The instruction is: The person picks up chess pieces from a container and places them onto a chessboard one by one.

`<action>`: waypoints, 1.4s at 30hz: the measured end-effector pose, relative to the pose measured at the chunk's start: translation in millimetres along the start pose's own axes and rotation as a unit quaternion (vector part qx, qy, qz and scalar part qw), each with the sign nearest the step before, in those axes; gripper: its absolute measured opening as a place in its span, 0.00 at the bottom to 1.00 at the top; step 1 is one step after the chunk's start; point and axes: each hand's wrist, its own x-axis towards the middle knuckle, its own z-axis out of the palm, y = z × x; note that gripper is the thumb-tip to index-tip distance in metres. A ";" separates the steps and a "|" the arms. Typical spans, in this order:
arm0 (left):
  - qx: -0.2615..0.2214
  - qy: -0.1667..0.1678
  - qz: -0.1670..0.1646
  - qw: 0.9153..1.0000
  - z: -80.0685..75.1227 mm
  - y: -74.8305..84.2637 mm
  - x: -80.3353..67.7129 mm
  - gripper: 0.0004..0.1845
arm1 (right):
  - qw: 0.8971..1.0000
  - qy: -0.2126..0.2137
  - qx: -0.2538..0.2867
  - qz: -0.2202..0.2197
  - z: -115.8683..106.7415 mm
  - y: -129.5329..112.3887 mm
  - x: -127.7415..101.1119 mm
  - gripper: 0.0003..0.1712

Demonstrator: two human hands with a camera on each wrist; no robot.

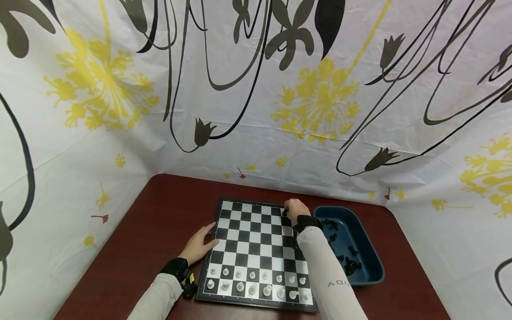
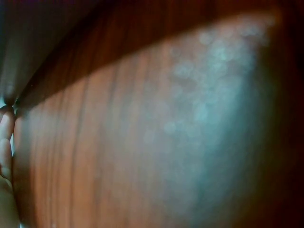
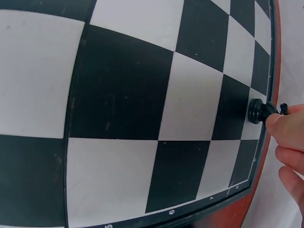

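Observation:
A black-and-white chessboard [image 1: 249, 238] lies on the table, with white chess pieces [image 1: 253, 289] standing on its two nearest rows. At the far right part of the board, my right hand [image 1: 296, 209] pinches a black chess piece [image 3: 256, 111] between thumb and fingers. Its round base is over a white square of the far edge row, beside the dark corner square; the fingers partly cover its top. My left hand [image 1: 197, 245] rests at the board's left edge, fingers and thumb spread apart. Only a few of its fingers [image 2: 5, 126] show in the left wrist view.
To the right of the board stands a blue plastic bin [image 1: 374, 266] with several black chess pieces [image 1: 352, 266] lying in it. The dark red wooden table [image 1: 160, 209] reaches back to a white patterned cloth [image 1: 240, 106] hanging behind and at both sides.

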 end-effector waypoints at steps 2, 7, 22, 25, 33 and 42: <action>0.000 -0.001 0.001 1.000 0.1 0.2 0.8 0.34 | 1.000 -0.005 0.001 0.004 -2.8 1.3 0.2 0.09; -0.003 -0.001 0.001 1.000 0.7 1.4 3.0 0.34 | 0.999 -0.027 0.004 0.017 -11.9 6.5 2.5 0.11; -0.004 -0.005 -0.009 1.000 0.3 4.5 -1.5 0.34 | 0.988 -0.146 0.026 0.052 -49.0 21.6 -7.7 0.45; -0.003 -0.009 -0.008 1.000 0.9 3.7 -1.7 0.35 | 0.988 -0.137 0.035 0.054 -56.6 23.9 -12.4 0.47; -0.012 -0.009 -0.010 1.000 1.1 4.6 0.9 0.35 | 0.988 -0.135 0.037 0.060 -70.9 36.7 -21.5 0.48; -0.016 -0.007 -0.015 1.000 1.0 3.4 1.5 0.36 | 0.986 -0.141 0.049 0.077 -81.2 50.8 -35.1 0.46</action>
